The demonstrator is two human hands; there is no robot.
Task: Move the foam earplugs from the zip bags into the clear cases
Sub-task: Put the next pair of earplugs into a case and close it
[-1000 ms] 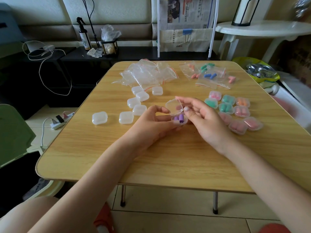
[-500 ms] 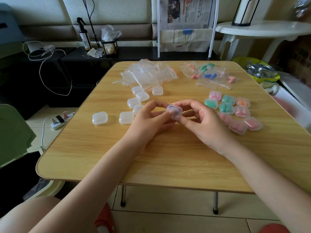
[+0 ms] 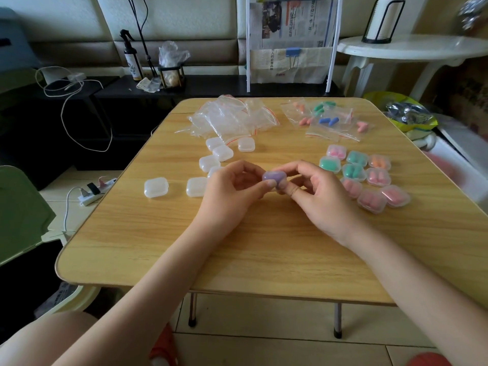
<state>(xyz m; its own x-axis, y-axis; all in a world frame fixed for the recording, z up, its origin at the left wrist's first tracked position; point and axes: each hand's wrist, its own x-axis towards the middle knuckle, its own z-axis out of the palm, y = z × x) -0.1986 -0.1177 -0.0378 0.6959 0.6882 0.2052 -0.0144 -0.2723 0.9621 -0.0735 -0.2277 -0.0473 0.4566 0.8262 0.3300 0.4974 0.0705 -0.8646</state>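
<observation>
Clear case (image 3: 273, 177) with purple earplugs inside, lid down, at the middle of the frame over the wooden table (image 3: 264, 247), pinched from both sides by left hand (image 3: 232, 191) and right hand (image 3: 317, 194).

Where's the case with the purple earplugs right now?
In the head view, the purple-filled case is pinched between the left hand and right hand above mid-table, left of the filled cases.
</observation>
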